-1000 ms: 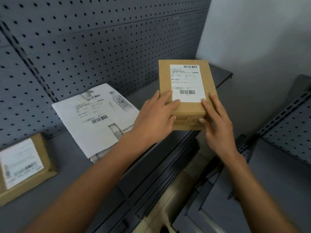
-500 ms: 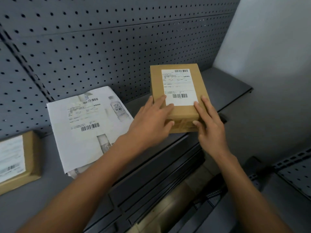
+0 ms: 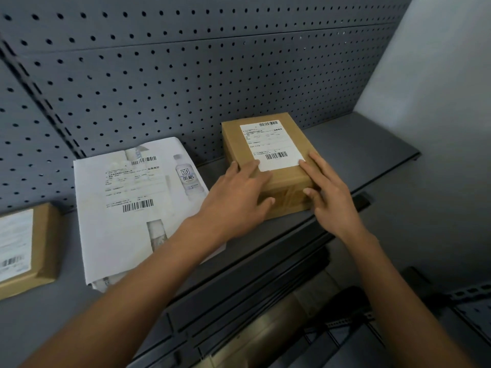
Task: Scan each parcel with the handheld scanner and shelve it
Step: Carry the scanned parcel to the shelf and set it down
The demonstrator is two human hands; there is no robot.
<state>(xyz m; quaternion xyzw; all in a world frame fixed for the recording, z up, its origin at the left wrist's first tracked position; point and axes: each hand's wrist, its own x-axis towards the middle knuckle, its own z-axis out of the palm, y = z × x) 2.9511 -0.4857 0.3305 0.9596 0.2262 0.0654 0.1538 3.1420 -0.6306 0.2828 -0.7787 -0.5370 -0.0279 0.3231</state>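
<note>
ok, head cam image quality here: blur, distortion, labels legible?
Head view: wide-angle bowing bends the pegboard rows; light even and soft, no glare; barcode on the brown box sharp, fine print unreadable; left-edge box label smeared.

- At your twelve o'clock stands a dark grey perforated metal back panel.
- At two o'clock, a plain pale wall.
- At five o'clock, a tan floor.

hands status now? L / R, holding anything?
Left hand: open, fingers straight, resting on the cardboard parcel near its left front corner.
Right hand: open, fingers straight, pressing the same parcel's right front edge.
</note>
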